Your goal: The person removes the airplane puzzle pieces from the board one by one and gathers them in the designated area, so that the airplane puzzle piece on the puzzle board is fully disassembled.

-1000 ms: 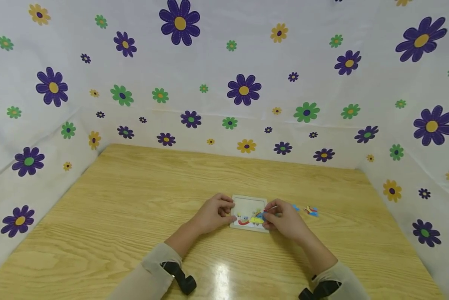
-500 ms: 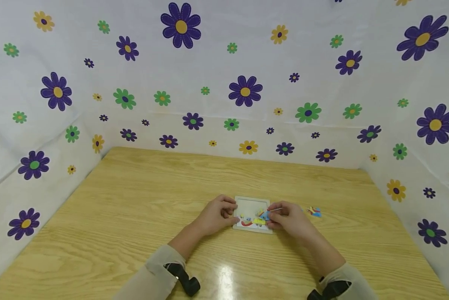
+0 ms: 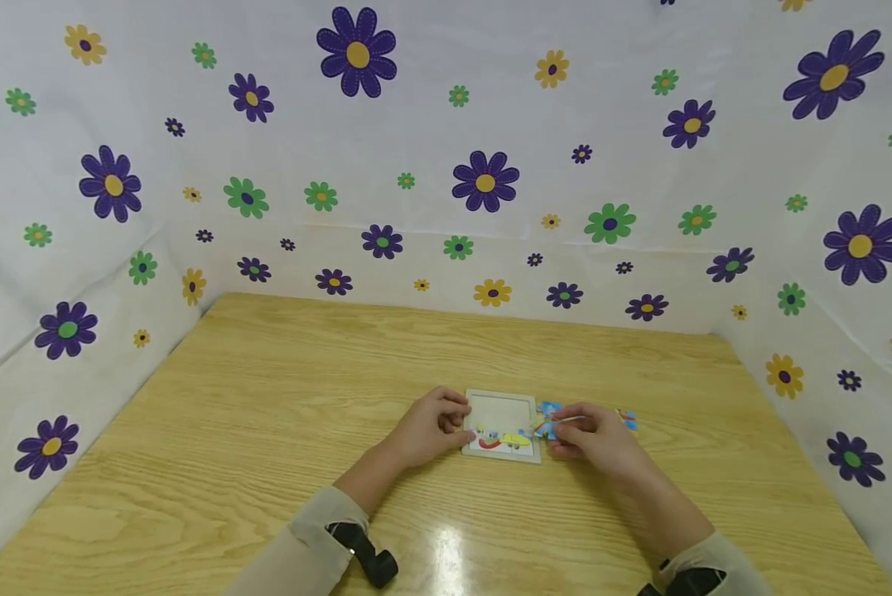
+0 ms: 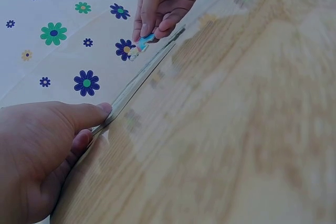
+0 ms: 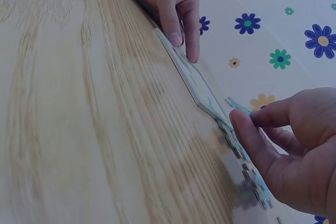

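Note:
A small square puzzle tray (image 3: 500, 395) with a pale rim lies on the table, picture pieces (image 3: 516, 439) with red and yellow parts along its near side. My left hand (image 3: 432, 426) holds its left edge, thumb on the rim in the left wrist view. Just beyond the right rim, my right hand (image 3: 600, 439) pinches a blue puzzle piece (image 4: 144, 41) between thumb and fingers. More blue puzzle pieces (image 3: 549, 408) lie beside the tray, partly hidden by that hand. In the right wrist view, several loose pieces (image 5: 251, 169) lie in a line under the right hand.
The wood-grain table (image 3: 304, 372) extends around the tray on all sides. White flower-print cloth (image 3: 416, 124) encloses it at the back and both sides. Another colourful puzzle piece (image 3: 628, 419) shows to the right of the right hand.
My right hand has drawn back rightward from above the tray with the blue puzzle piece, uncovering the tray's right rim. The left hand stays on the left edge.

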Motion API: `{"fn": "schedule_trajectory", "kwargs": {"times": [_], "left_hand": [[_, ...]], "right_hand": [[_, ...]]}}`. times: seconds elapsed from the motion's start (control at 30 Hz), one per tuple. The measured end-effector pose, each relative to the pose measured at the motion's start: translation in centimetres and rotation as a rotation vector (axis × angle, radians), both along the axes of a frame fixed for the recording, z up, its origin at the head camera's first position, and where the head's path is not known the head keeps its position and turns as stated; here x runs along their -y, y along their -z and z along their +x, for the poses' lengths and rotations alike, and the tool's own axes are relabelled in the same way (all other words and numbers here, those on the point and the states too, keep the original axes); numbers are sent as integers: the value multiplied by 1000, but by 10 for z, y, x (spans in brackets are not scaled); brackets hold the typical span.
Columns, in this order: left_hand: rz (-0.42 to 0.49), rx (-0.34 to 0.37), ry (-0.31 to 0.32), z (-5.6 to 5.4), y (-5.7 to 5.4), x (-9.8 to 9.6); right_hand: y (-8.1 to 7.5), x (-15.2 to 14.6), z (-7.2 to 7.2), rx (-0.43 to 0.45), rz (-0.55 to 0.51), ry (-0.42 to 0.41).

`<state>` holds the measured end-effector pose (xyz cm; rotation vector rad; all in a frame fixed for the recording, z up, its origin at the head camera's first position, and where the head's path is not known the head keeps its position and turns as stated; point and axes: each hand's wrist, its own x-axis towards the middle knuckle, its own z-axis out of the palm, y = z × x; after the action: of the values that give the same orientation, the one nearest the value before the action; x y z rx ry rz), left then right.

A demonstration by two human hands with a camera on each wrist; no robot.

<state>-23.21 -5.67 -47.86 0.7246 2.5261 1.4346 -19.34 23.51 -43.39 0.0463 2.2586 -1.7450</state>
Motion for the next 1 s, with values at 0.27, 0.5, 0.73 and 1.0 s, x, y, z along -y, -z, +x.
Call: {"fn": "schedule_trajectory", "kwargs": {"times": [0.27,0.5,0.73,1.0], "left_hand": [[5,-13,3,0,-1,0],[-2,-8,-1,0,-2,0],[6,-4,5,0,-1,1],[20,-4,9,1,-3,1]], "right_hand": [[-4,-14,7,-27,26,12],[-3,-30,9,-11,18,50],[-3,-51,14,-16,-3,74],[-1,-73,19,-17,5,99]]}}
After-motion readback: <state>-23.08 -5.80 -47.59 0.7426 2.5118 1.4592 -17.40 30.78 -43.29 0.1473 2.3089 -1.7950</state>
